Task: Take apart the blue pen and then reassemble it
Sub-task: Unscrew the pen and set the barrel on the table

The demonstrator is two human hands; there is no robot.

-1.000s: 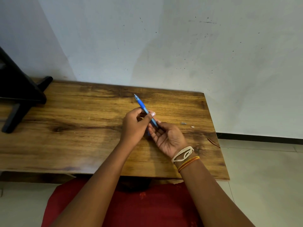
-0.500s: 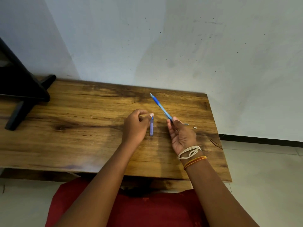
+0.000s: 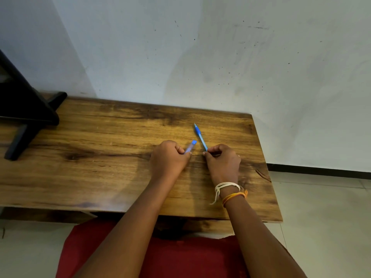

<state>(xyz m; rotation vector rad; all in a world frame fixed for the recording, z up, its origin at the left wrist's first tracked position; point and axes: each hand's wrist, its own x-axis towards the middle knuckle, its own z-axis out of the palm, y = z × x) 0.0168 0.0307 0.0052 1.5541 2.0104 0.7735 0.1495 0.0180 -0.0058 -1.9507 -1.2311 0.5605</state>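
The blue pen is in two pieces above the wooden table (image 3: 100, 157). My right hand (image 3: 221, 164) pinches the rear end of the pen's front piece (image 3: 200, 137), a slim blue barrel with a grip and a metal tip that points away toward the wall. My left hand (image 3: 168, 157) grips the lower end of the pen's translucent blue cap piece (image 3: 191, 146), whose solid blue end sticks out past my fingers. The two pieces are a short way apart and do not touch. Both hands hover close together over the right half of the table.
A black stand (image 3: 24, 117) sits on the table's far left corner. The white wall (image 3: 200, 57) runs along the back edge. Tiled floor (image 3: 321, 207) lies to the right, and my red clothing (image 3: 180, 257) is below the front edge.
My hands pulled the pen apart: the cap piece came off into my left hand. My right hand turned palm down and now pinches the front piece from above.
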